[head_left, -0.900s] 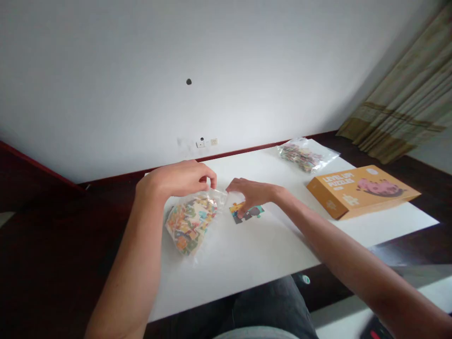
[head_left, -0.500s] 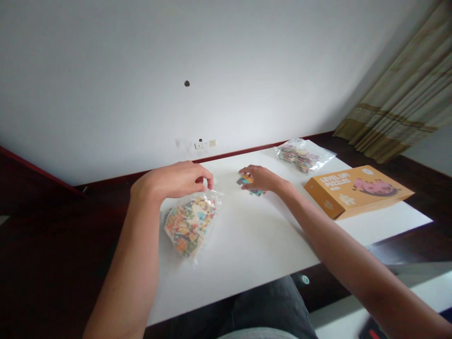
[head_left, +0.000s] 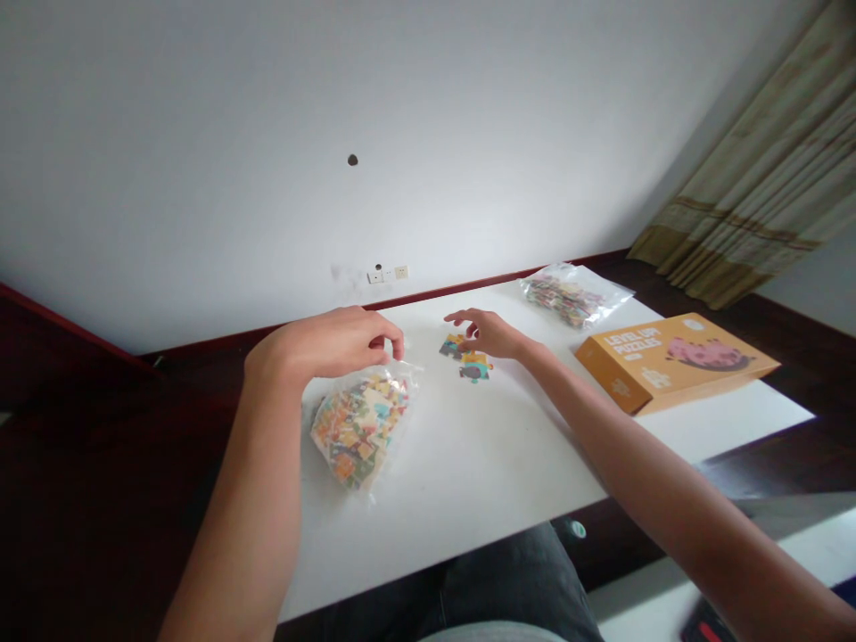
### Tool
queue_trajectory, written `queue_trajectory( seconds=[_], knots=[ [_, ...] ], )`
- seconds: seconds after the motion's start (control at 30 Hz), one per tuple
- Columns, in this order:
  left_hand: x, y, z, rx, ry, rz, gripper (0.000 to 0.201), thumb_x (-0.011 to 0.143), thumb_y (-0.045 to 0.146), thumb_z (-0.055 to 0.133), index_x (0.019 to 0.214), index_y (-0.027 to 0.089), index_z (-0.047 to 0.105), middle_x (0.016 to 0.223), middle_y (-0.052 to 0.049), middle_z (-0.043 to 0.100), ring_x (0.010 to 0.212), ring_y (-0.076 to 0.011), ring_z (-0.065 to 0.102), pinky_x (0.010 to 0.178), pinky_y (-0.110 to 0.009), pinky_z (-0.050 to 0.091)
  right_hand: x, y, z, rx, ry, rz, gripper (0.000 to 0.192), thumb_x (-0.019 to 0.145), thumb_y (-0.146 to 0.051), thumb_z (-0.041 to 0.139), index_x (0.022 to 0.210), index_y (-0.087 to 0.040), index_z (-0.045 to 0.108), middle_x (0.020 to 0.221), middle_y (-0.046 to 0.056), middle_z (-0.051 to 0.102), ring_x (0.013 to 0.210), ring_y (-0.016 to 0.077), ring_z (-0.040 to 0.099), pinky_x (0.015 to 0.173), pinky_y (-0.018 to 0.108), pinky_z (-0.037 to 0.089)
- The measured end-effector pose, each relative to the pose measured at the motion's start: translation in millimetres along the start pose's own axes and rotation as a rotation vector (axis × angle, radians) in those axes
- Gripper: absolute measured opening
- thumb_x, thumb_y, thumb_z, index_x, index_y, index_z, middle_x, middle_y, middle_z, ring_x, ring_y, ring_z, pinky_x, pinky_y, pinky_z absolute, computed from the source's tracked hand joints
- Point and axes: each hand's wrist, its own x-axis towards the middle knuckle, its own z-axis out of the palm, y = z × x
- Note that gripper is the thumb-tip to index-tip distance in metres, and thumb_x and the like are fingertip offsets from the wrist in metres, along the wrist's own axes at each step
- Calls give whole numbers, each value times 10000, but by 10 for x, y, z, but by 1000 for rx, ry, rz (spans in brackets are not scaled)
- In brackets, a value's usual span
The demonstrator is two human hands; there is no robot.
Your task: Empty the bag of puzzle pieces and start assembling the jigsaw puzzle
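My left hand (head_left: 348, 341) is closed at the upper edge of a clear plastic bag of puzzle pieces (head_left: 361, 426), with thumb and fingers pinching its opening. The bag lies on the white table (head_left: 441, 499), filled with orange, green and cream pieces. My right hand (head_left: 493, 333) hovers with fingers apart and nothing between them. Just below and beside its fingertips lie a few loose puzzle pieces (head_left: 474, 367), yellow, teal and grey, partly covered by the fingers.
A second clear bag of puzzle pieces (head_left: 568, 299) lies at the table's far right. In front of it is an orange puzzle box (head_left: 675, 361). A white wall (head_left: 267, 178) with a socket stands behind the table, and a curtain (head_left: 742, 196) hangs at the right.
My right hand has lifted and drawn back slightly from the loose puzzle pieces, its fingers spreading, so more of the pieces show. My left hand stays at the bag.
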Motion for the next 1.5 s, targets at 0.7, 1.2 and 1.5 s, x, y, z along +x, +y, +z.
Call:
queue_trajectory(
  seconds=[0.7, 1.2, 1.5],
  knots=[
    [-15, 7, 3, -9, 4, -19, 343, 897, 270, 496, 1108, 275, 766, 772, -1, 686, 668, -169, 558, 648, -279, 363, -49, -192, 81, -102, 1, -30, 494, 852, -128, 725, 1333, -234, 687, 1238, 97, 706, 938, 196, 729, 846, 271, 555],
    [-31, 47, -2, 11, 2, -63, 300, 889, 261, 515, 1049, 265, 769, 798, -1, 706, 691, -169, 573, 644, -280, 358, 28, 44, -42, 168, 120, -17, 284, 829, -266, 767, 1107, -213, 787, 875, 20, 743, 679, 130, 647, 688, 260, 531],
    [-32, 62, -10, -1, -12, -35, 281, 872, 261, 537, 1010, 269, 782, 845, 1, 722, 723, -172, 582, 667, -285, 374, 123, 700, -515, 962, 993, 458, 132, 825, -267, 723, 796, -205, 610, 679, -23, 614, 574, 81, 581, 504, 149, 480]
  ],
)
